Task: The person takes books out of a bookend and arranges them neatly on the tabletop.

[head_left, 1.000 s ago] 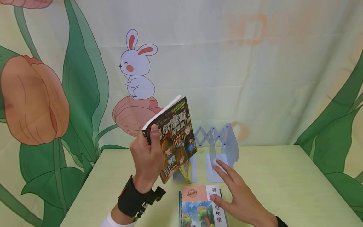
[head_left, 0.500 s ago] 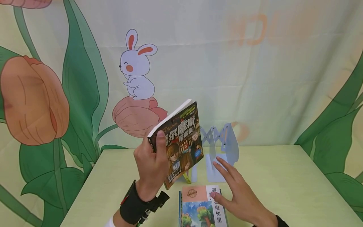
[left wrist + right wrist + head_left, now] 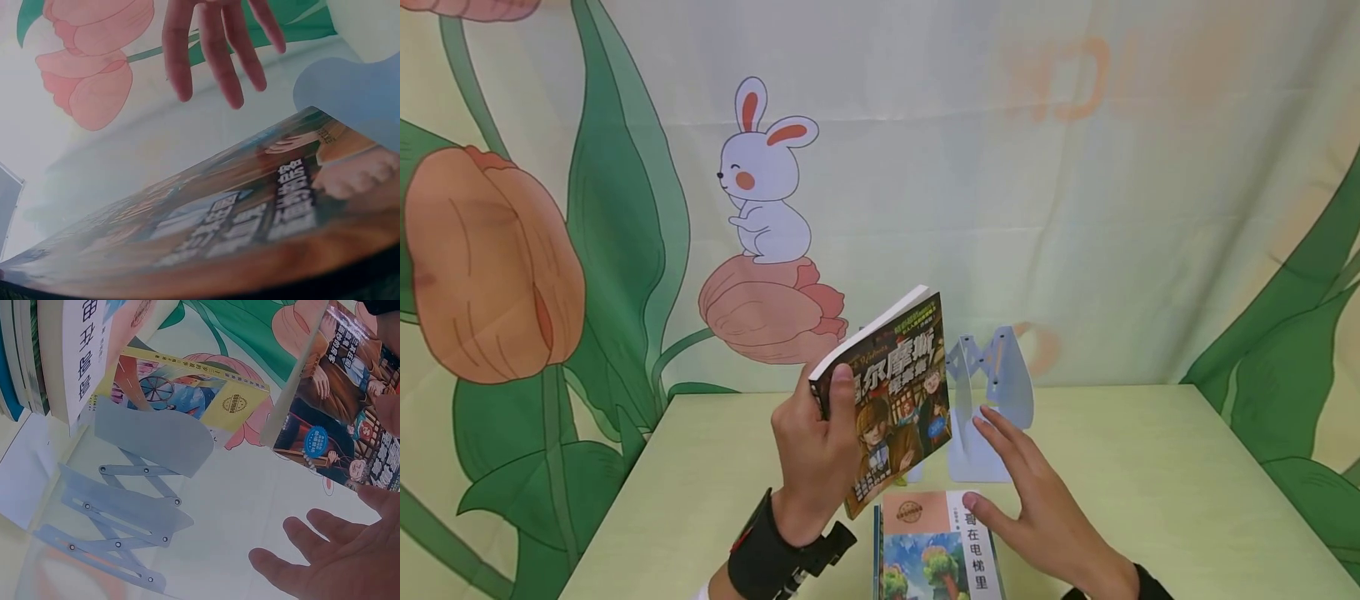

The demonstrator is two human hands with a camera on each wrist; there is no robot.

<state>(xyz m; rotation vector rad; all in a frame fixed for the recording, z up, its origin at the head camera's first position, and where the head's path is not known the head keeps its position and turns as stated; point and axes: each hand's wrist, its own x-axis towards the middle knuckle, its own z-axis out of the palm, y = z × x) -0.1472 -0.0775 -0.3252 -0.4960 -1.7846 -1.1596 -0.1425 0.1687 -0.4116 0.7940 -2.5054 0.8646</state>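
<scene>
My left hand [image 3: 816, 454] grips a dark paperback book [image 3: 906, 400] by its left edge, thumb flat on the front cover. The book is held up and tilted above the table. My right hand [image 3: 1048, 508] is open, fingers spread, to the right of the book and over the edge of a stack of books [image 3: 925, 567]. In the left wrist view the cover [image 3: 250, 206] fills the lower part, with spread fingers [image 3: 215, 56] beyond it. The right wrist view shows the paperback [image 3: 340, 400] near the right fingertips [image 3: 269, 559], apart from them.
A pale blue expandable bookend [image 3: 1011, 383] stands at the back of the table [image 3: 1150, 483], partly hidden by the held book. A yellow book [image 3: 231, 406] leans upright against its end plate [image 3: 156, 440]. Behind is a printed curtain [image 3: 910, 167] with a rabbit and tulips.
My left hand has carried the paperback to the right and down, towards the right hand, covering more of the bookend and the yellow book. The right hand has barely moved.
</scene>
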